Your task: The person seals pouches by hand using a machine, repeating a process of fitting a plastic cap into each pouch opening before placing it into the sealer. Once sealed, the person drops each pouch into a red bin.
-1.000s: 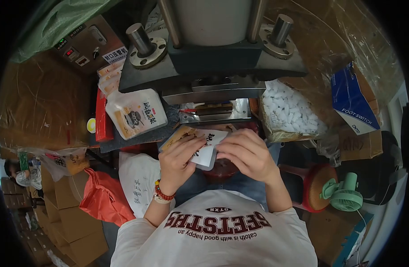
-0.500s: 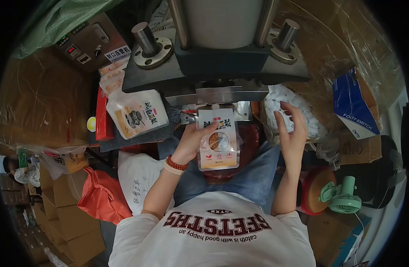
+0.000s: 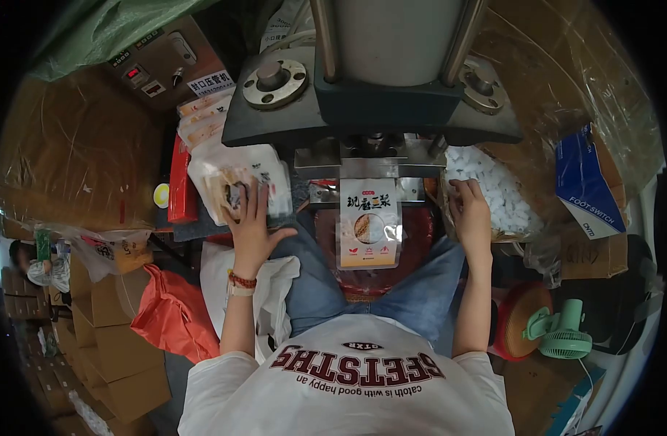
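A printed pouch [image 3: 369, 225] hangs from the metal jaws [image 3: 362, 161] of a press, untouched by either hand. On the left, my left hand [image 3: 247, 218] rests with fingers spread on a stack of similar pouches [image 3: 271, 174]. My right hand [image 3: 470, 211] is at the near left edge of a box of small white pieces [image 3: 493, 189]. Its fingers are curled together, and whatever they hold is hidden.
A control box [image 3: 159, 65] stands at the back left beside a red box [image 3: 179, 182]. To the right are a blue and white box [image 3: 591, 185] and a green fan [image 3: 564, 330]. A red bag [image 3: 172, 312] lies at the lower left.
My left hand has let go of the hanging pouch and moved left onto the stack. My right hand has closed its fingers by the white pieces. The press head has come down.
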Demonstrator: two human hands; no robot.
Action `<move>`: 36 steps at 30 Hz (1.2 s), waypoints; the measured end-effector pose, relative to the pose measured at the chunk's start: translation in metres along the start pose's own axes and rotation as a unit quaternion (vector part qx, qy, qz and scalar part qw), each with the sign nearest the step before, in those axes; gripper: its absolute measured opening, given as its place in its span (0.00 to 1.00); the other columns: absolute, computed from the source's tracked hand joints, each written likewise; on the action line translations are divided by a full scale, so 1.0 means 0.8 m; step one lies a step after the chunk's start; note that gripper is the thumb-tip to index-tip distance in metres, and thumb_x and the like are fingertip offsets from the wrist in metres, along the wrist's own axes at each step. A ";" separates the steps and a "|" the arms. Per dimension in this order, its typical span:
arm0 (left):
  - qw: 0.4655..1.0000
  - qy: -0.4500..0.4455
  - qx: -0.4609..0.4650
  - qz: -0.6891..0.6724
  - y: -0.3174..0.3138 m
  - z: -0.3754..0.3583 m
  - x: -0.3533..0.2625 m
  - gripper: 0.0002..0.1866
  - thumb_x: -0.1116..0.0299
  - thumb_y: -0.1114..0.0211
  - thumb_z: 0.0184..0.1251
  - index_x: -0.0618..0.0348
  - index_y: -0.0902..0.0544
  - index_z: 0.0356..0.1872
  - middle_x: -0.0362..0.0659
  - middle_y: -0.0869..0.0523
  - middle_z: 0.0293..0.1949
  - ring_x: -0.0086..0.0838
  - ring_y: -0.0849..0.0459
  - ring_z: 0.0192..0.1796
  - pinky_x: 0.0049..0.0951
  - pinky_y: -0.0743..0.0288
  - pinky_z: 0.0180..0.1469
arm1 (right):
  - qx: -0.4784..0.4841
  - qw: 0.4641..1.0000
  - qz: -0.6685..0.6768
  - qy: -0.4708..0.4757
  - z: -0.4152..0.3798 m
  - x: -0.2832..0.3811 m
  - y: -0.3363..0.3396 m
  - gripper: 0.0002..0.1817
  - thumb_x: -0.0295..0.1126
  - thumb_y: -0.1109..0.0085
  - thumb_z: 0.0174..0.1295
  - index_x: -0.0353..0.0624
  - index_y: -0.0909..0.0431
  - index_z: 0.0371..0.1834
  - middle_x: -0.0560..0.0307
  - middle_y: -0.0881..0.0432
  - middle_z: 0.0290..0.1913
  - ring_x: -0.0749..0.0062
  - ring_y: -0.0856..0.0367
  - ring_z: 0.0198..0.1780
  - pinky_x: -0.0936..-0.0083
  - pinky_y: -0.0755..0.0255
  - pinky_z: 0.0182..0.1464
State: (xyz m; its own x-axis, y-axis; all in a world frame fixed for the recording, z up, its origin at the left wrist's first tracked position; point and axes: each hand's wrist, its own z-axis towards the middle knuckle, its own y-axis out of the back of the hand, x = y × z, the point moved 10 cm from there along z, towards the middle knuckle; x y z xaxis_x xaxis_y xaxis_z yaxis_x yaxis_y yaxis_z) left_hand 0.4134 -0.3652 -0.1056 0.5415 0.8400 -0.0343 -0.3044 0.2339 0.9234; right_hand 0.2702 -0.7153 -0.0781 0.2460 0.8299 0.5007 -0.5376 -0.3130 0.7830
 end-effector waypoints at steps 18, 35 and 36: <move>0.903 -0.162 -0.001 -0.399 0.116 -0.012 -0.131 0.19 0.82 0.40 0.45 0.60 0.14 0.42 0.44 0.12 0.42 0.37 0.13 0.46 0.31 0.20 0.48 | 0.148 0.880 0.288 0.346 -0.070 0.236 0.047 0.15 0.20 0.35 0.52 0.36 0.18 0.44 0.51 0.20 0.40 0.62 0.21 0.38 0.72 0.25 0.41; 0.902 -0.125 0.020 -0.414 0.080 0.005 -0.160 0.21 0.81 0.43 0.44 0.59 0.13 0.42 0.45 0.12 0.42 0.38 0.13 0.45 0.29 0.20 0.46 | 0.107 0.929 0.195 0.297 -0.054 0.182 0.036 0.14 0.18 0.35 0.52 0.34 0.17 0.43 0.49 0.17 0.42 0.62 0.18 0.41 0.74 0.24 0.43; 0.890 -0.109 0.048 -0.440 0.072 0.004 -0.161 0.22 0.82 0.43 0.43 0.58 0.13 0.42 0.44 0.12 0.42 0.37 0.13 0.45 0.30 0.20 0.47 | 0.107 0.929 0.195 0.295 -0.055 0.181 0.036 0.14 0.18 0.35 0.52 0.34 0.17 0.43 0.49 0.17 0.42 0.62 0.18 0.41 0.74 0.24 0.43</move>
State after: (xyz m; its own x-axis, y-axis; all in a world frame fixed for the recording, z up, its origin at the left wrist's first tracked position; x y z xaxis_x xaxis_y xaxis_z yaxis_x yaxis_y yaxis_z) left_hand 0.3284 -0.4611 -0.0466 0.6794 0.2360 -0.6947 0.3750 0.7022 0.6053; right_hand 0.2546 -0.5836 0.0008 -0.4531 0.7238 0.5204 -0.3054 -0.6745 0.6721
